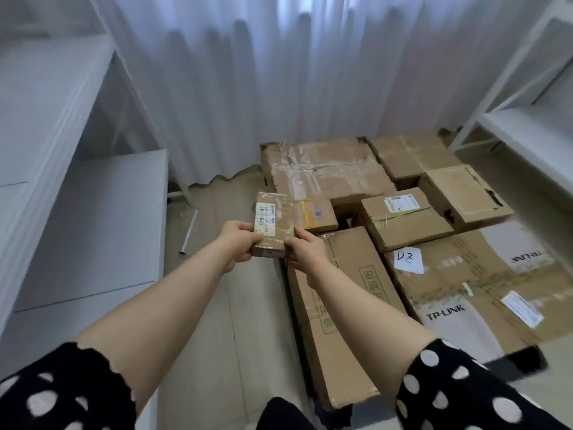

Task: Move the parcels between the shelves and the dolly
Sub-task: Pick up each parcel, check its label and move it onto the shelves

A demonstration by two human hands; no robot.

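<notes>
parcel (pixel 273 226) small, brown, taped, white label on top, held in the air by both hands over the floor (pixel 217 305), at the left edge of the box pile. left hand (pixel 237 243) grips its near left corner, fingers (pixel 251 235) curled round the edge, thumb on the label. right hand (pixel 305 252) grips the near right side, its fingers clenched on the parcel too. both arms stretched forward, black sleeves (pixel 62 392) with white dots at the bottom.

pile of cardboard boxes sits right of the parcel, packed close on a dark base that looks like the dolly (pixel 527 356); only a strip of it shows at the near right corner. long box (pixel 338 305) runs toward the camera under the right forearm. tp-link box (pixel 483 293) large and flat beside it, white paper note (pixel 409 259) on its far left corner. yellow-label box (pixel 316 214) just behind the parcel, whether touching it cannot be told. labelled box (pixel 403 218) in the middle of the pile. big taped box (pixel 325 169) at the far left, near the curtain (pixel 263 88).

left shelf (pixel 62 97) white, well left of the parcel. right shelf (pixel 524 125) white, beyond the pile. metal tube (pixel 189 231) lies on the floor between left shelf and pile.
</notes>
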